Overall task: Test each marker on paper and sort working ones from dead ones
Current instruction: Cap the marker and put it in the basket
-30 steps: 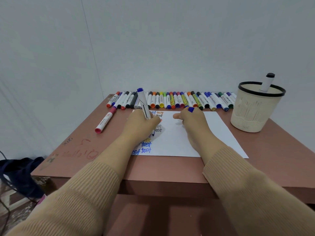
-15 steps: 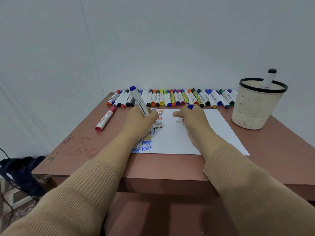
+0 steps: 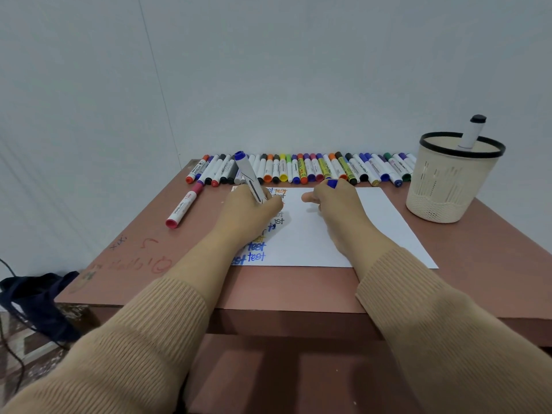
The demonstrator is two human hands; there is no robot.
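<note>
At two o'clock I see a cream pen cup [image 3: 442, 186] holding one black-capped marker [image 3: 473, 132]. The left hand [image 3: 245, 213] grips a blue marker [image 3: 249, 177]; the right hand [image 3: 337, 204] curls round a blue cap [image 3: 332, 183].

1. A row of markers [image 3: 310, 171] is lining the far edge of the surface [image 3: 298, 286].
2. A mesh cup [image 3: 448, 192] is standing far right, and a loose marker [image 3: 183, 206] is lying far left.
3. The left hand [image 3: 248, 210], gripping a blue marker [image 3: 249, 177], and the right hand [image 3: 337, 204], holding a cap [image 3: 332, 183], are covering the left and middle of the paper [image 3: 388, 231].
4. The paper's right part is lying open.
</note>
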